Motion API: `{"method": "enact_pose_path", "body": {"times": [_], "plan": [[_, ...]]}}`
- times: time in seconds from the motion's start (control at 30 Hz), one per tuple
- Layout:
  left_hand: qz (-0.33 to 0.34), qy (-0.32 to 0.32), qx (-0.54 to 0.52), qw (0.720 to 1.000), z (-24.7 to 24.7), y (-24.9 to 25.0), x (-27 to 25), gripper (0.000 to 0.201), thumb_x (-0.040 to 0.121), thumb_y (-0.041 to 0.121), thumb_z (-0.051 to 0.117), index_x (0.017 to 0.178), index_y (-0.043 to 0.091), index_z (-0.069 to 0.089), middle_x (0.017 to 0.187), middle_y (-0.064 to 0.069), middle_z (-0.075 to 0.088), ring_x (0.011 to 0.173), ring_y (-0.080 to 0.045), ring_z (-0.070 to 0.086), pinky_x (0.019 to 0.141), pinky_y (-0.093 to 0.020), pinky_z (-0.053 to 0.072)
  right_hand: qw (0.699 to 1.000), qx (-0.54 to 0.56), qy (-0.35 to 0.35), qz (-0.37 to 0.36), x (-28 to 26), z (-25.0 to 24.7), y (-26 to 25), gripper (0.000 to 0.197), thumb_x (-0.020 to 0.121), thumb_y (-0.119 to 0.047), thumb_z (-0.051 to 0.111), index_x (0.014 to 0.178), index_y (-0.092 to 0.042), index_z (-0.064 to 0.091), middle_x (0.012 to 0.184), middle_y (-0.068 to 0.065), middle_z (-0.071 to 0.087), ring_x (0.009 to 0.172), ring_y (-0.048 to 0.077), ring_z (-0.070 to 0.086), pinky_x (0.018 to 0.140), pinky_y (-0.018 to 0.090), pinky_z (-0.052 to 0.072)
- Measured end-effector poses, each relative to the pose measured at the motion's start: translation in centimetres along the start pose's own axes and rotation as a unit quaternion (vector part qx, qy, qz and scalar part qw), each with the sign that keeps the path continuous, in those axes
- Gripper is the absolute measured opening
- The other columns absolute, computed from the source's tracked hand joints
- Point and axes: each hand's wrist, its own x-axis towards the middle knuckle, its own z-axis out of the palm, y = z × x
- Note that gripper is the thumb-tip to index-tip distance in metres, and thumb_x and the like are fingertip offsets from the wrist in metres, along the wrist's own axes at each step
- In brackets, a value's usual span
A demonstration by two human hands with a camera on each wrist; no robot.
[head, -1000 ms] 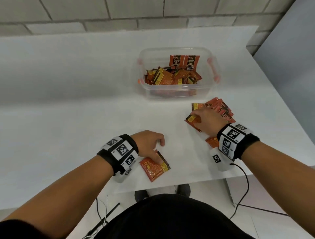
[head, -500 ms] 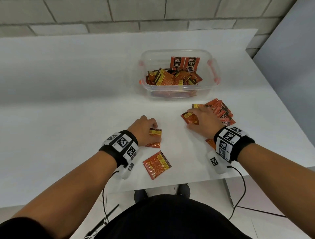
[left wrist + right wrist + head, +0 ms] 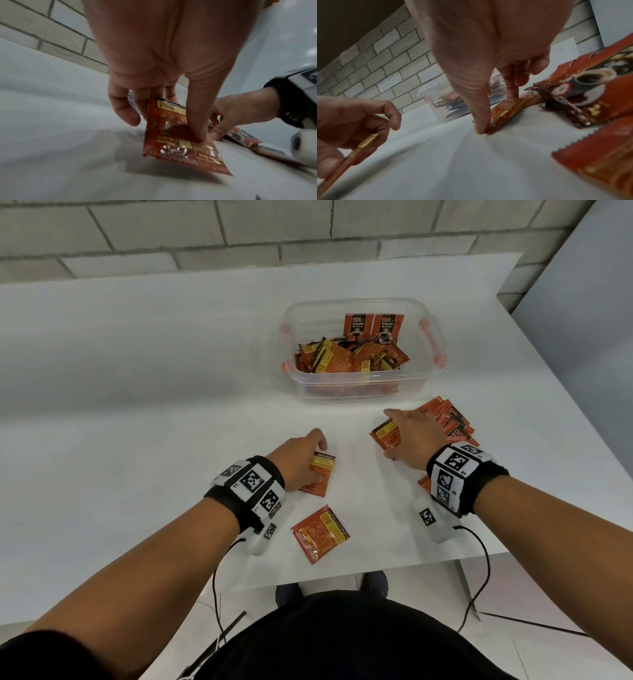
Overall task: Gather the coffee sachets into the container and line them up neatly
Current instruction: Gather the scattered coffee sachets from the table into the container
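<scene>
A clear plastic container (image 3: 428, 371) with orange handles stands at the back of the white table, holding several orange coffee sachets (image 3: 346, 359); two stand upright against its far wall. My left hand (image 3: 320, 463) pinches one sachet (image 3: 322, 475) between thumb and fingers, tilted up off the table (image 3: 173, 135). My right hand (image 3: 394, 429) pinches another sachet (image 3: 385, 440) by its edges, thumb at its near edge (image 3: 510, 108). Beyond the right hand lies a pile of sachets (image 3: 452, 419). One loose sachet (image 3: 320, 534) lies flat near the front edge.
Another sachet (image 3: 424, 483) peeks out under my right wrist. The table's front edge (image 3: 342, 578) is close behind the loose sachet. A block wall (image 3: 239, 234) runs behind the table, whose right edge (image 3: 561, 392) is near the pile.
My left hand left the front sachet, moved forward and lifted another one. My right hand drew a sachet leftward out of the pile. Little differs in the last half second.
</scene>
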Motion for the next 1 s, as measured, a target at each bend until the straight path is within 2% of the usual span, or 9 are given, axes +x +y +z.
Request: {"method": "enact_pose_path", "body": {"times": [0.17,0.23,0.3,0.33,0.47,0.57,0.67,0.83,1.0], "plan": [[0.046,-0.073,-0.04,0.995,0.0,0.1,-0.7,0.056,0.085,0.018,0.07,0.13,0.026,0.037,0.109,-0.003,0.053,0.085,-0.014,0.055,0.067,-0.02,0.049,0.999,0.03,-0.014,0.005,-0.2,-0.4,-0.3,0.074,0.083,-0.029,0.07,0.142,-0.016,0.027,0.133,0.013,0.046,0.124,0.031,0.041,0.102,0.044,0.033],[0.064,-0.109,-0.025,0.992,0.3,0.2,-0.9,0.057,0.081,0.02,0.074,0.128,0.025,0.042,0.11,-0.002,0.053,0.088,-0.013,0.053,0.066,-0.016,0.044,0.994,0.109,-0.025,-0.004,-0.6,-0.5,0.2,0.062,0.085,-0.015,0.068,0.136,-0.014,0.033,0.122,0.01,0.053,0.105,0.023,0.052,0.086,0.03,0.043],[0.07,-0.136,0.001,0.988,0.4,0.5,-0.9,0.063,0.077,0.025,0.078,0.129,0.025,0.043,0.113,-0.001,0.05,0.096,-0.016,0.052,0.073,-0.021,0.046,0.98,0.199,-0.013,-0.005,-1.1,-1.0,1.2,0.057,0.087,-0.007,0.064,0.135,-0.015,0.035,0.105,0.006,0.058,0.082,0.016,0.054,0.064,0.02,0.041],[0.071,-0.148,0.017,0.986,0.5,0.7,-0.9,0.067,0.074,0.029,0.08,0.13,0.027,0.042,0.113,0.0,0.048,0.099,-0.016,0.051,0.078,-0.025,0.046,0.971,0.238,0.001,0.0,-1.5,-1.4,1.7,0.058,0.087,-0.007,0.064,0.136,-0.017,0.034,0.105,0.005,0.058,0.082,0.015,0.053,0.062,0.019,0.039],[0.084,-0.196,0.115,0.97,1.7,1.2,-1.0,0.087,0.064,0.036,0.086,0.135,0.028,0.036,0.115,0.001,0.042,0.108,-0.018,0.046,0.093,-0.037,0.046,0.958,0.281,-0.05,-0.001,-3.2,-2.9,4.5,0.064,0.085,-0.013,0.068,0.138,-0.025,0.035,0.12,0.002,0.057,0.102,0.018,0.057,0.08,0.022,0.042],[0.1,-0.188,0.163,0.963,2.6,1.2,-0.7,0.088,0.063,0.034,0.087,0.133,0.027,0.035,0.118,-0.001,0.043,0.108,-0.017,0.042,0.093,-0.036,0.045,0.955,0.243,-0.172,-0.012,-4.9,-2.9,6.6,0.054,0.082,-0.011,0.071,0.126,-0.03,0.046,0.107,-0.006,0.061,0.092,0.014,0.063,0.072,0.021,0.047],[0.092,-0.131,0.15,0.976,2.3,1.4,0.0,0.081,0.066,0.035,0.084,0.131,0.023,0.038,0.114,-0.002,0.042,0.102,-0.017,0.042,0.09,-0.036,0.046,0.947,0.238,-0.216,-0.011,-6.3,-2.7,8.1,0.051,0.078,-0.005,0.074,0.118,-0.03,0.052,0.108,-0.007,0.059,0.091,0.007,0.06,0.073,0.018,0.05],[0.05,-0.021,0.096,0.994,1.7,1.6,1.3,0.068,0.075,0.036,0.074,0.131,0.02,0.038,0.115,-0.006,0.042,0.106,-0.022,0.043,0.09,-0.035,0.044,0.972,0.129,-0.198,-0.014,-7.2,-1.5,8.0,0.073,0.076,-0.01,0.075,0.136,-0.032,0.041,0.118,-0.002,0.052,0.096,0.014,0.054,0.079,0.022,0.046],[0.045,-0.046,0.066,0.996,1.5,1.4,1.3,0.084,0.07,0.049,0.078,0.137,0.026,0.033,0.116,-0.003,0.039,0.11,-0.02,0.04,0.096,-0.037,0.042,0.979,0.122,-0.158,-0.045,-7.0,-0.3,6.9,0.074,0.076,-0.016,0.077,0.138,-0.028,0.038,0.123,-0.002,0.052,0.098,0.011,0.051,0.08,0.02,0.042]]}}
